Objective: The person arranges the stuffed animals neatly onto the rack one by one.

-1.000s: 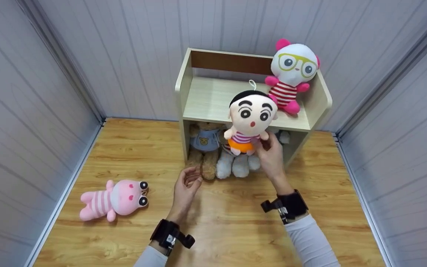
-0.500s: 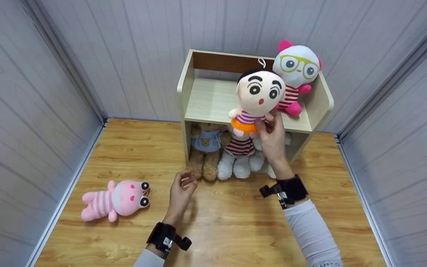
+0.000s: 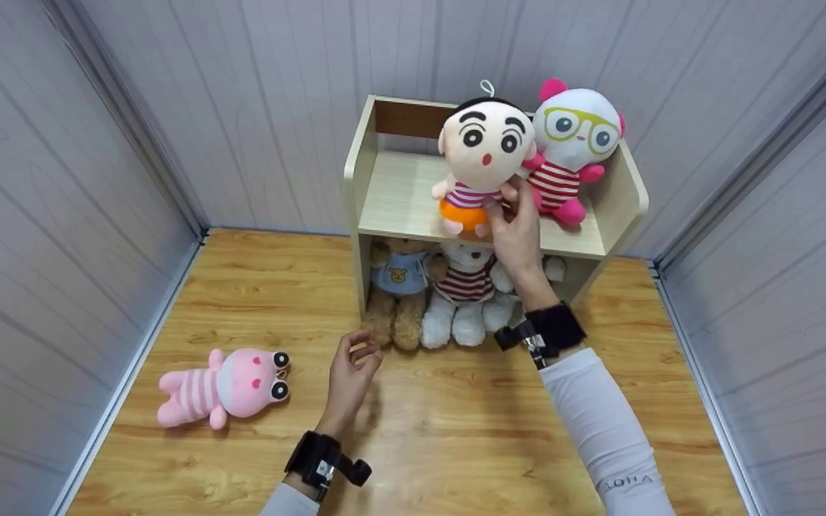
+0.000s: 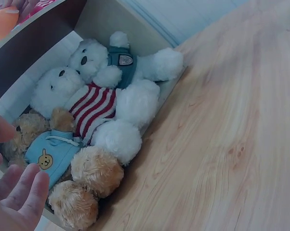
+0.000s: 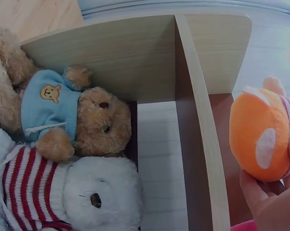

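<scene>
My right hand (image 3: 517, 229) pinches a plush boy doll (image 3: 486, 147) by the side of its striped, orange-bottomed body. The doll is upright over the front of the top shelf (image 3: 406, 186), left of a pink-and-white panda plush (image 3: 576, 129) in yellow glasses. In the right wrist view, thumb and fingers grip the doll's orange bottom (image 5: 258, 134). My left hand (image 3: 352, 369) holds nothing, its fingers loosely bent above the floor near the brown bear's feet. The left wrist view shows its fingers (image 4: 24, 190) beside the brown teddy bear (image 4: 87, 180).
A pale wooden shelf unit (image 3: 352, 172) stands against the back wall. Its lower compartment holds the brown bear in a blue top, a white bear in red stripes (image 4: 94, 108) and another white bear in teal (image 4: 123, 62). A pink striped plush (image 3: 223, 387) lies on the floor at left.
My right hand has raised the boy doll from in front of the lower compartment to the top shelf's height, beside the panda. My left hand has shifted slightly left, then stayed still.
</scene>
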Action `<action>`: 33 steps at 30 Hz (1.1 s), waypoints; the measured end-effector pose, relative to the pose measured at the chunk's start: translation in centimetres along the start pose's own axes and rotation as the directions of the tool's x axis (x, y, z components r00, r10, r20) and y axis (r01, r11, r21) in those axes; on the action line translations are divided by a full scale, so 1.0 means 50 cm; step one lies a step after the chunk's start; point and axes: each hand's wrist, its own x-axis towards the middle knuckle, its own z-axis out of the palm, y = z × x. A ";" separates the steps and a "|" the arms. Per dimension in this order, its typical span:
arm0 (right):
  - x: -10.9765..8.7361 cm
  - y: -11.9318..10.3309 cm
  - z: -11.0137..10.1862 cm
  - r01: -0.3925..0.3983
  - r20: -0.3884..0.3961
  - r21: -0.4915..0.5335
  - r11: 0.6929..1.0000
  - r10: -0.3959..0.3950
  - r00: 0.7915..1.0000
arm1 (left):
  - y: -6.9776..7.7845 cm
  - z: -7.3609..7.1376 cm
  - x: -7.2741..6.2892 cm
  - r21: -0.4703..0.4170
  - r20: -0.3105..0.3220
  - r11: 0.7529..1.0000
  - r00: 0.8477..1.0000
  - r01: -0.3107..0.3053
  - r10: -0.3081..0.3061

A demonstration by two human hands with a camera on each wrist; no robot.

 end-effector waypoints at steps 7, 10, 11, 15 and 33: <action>0.037 0.007 0.003 0.047 -0.013 -0.098 0.994 -0.049 0.999 | -0.005 -0.005 -0.005 -0.024 0.006 1.000 1.000 -0.020 0.020; 0.051 0.014 0.002 0.059 -0.034 -0.137 0.989 -0.064 0.997 | -0.005 -0.005 -0.007 -0.019 0.004 1.000 1.000 -0.018 0.018; 0.055 0.016 0.002 0.054 -0.041 -0.152 0.987 -0.061 0.997 | -0.006 -0.006 -0.008 -0.015 0.002 1.000 1.000 -0.014 0.014; 0.064 0.023 0.005 -0.007 -0.066 -0.207 0.978 -0.007 0.998 | -0.008 -0.009 -0.008 0.002 -0.004 1.000 1.000 0.009 -0.009; 0.106 0.044 -0.023 -0.249 -0.158 -0.238 0.939 0.215 0.964 | -0.021 -0.019 -0.009 -0.014 -0.005 1.000 1.000 0.022 -0.022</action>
